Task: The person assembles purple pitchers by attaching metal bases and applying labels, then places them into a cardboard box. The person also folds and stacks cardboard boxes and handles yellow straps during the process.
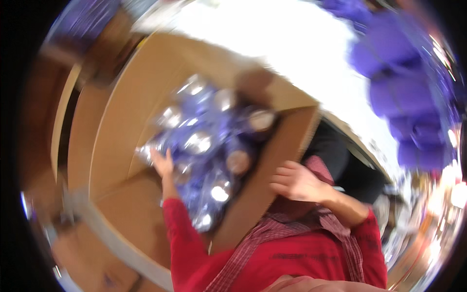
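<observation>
A large open cardboard box (116,121) stands before me. Inside it, several purple rolls in clear plastic wrap (197,142) stand on end, their shiny tops blurred by motion. My left hand (163,163) reaches into the box, fingers apart, at the wrapped roll (149,150) on the group's left side; whether it touches the plastic is hard to tell. At the box's right wall (272,180) my right hand (297,182) is closed with its fingers curled over or against the edge. Anything inside those fingers is hidden.
A bright white surface (282,34) lies beyond the box. Stacked purple rolls (404,92) stand at the far right, with more purple wrapped goods (85,22) at the far left. Cardboard (87,243) lies on the near left side.
</observation>
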Motion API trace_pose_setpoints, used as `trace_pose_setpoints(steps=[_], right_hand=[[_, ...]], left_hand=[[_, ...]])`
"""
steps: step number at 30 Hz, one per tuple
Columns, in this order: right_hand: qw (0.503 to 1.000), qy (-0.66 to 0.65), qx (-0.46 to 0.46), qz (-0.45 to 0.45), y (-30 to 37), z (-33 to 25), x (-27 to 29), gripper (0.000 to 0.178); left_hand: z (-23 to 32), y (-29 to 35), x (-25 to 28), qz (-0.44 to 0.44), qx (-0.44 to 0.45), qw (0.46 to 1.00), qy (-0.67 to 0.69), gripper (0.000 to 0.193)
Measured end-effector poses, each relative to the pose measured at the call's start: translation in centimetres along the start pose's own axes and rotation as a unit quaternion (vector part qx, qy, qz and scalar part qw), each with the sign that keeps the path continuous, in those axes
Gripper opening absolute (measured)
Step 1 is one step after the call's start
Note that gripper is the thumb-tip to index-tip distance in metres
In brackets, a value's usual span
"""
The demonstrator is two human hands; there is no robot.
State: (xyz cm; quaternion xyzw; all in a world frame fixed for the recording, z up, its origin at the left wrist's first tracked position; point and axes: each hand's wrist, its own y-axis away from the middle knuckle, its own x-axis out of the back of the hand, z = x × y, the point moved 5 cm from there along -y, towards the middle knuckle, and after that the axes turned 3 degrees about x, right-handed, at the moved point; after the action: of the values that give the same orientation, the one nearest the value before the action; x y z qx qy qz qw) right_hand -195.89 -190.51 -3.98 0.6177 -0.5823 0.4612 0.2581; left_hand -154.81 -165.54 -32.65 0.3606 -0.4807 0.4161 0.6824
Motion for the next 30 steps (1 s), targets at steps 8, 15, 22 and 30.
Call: trace_pose_setpoints(steps=[8, 15, 22, 30], right_hand=[[0.924, 0.141, -0.341, 0.105, 12.9, 3.6, 17.0, 0.055], [0.659, 0.584, -0.323, 0.348, 25.7, 8.2, 39.8, 0.023], [0.700, 0.641, -0.180, 0.260, 19.7, -10.5, 33.7, 0.015], [0.795, 0.078, -0.347, 0.492, 35.6, -9.6, 25.8, 0.019]], left_hand=[[7.5, -3.2, 1.1, -0.203, -0.025, 0.979, -0.014, 0.082], [36.4, 6.0, 14.3, -0.072, -0.398, 0.838, 0.368, 0.040], [61.8, 29.9, 29.5, -0.208, -0.654, 0.544, 0.483, 0.068], [69.4, 43.1, 19.8, -0.516, -0.554, 0.603, 0.249, 0.050]])
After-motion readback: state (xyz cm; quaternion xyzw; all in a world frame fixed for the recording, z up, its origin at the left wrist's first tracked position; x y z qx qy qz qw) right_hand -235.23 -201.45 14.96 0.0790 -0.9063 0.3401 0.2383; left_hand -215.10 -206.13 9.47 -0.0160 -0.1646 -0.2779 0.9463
